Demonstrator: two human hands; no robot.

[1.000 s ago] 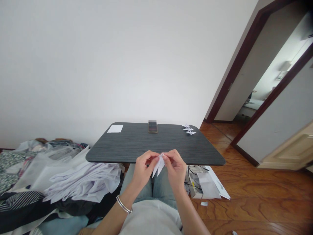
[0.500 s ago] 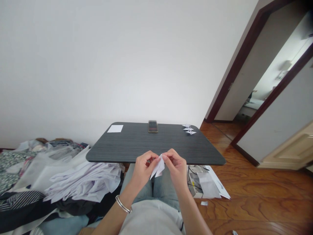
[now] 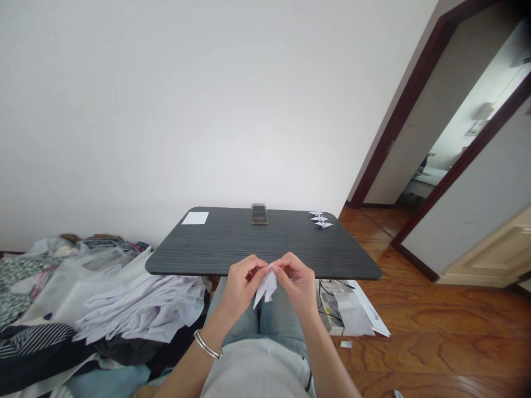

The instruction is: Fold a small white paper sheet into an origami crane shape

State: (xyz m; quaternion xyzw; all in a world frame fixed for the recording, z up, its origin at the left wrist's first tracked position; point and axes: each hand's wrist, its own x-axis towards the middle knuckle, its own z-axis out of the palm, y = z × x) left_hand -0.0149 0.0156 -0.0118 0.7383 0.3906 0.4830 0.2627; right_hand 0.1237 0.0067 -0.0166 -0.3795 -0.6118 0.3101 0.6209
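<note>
Pinching folded paper [image 3: 265, 288], fingers [image 3: 258, 277] face a probable phone [image 3: 259, 221], screen [image 3: 259, 211] illegible.

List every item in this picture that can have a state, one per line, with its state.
Held paper: folded, ends pointing down
Left hand: pinching the paper
Right hand: pinching the paper
White sheet: flat, unfolded
Three paper cranes: folded, wings spread
Phone-like device: propped up, screen blurred
Clothes: heaped
Bracelet: worn
Doorway: open

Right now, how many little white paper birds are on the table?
3, in a close row at the far right corner of the table: back bird, middle bird, front bird.
</note>
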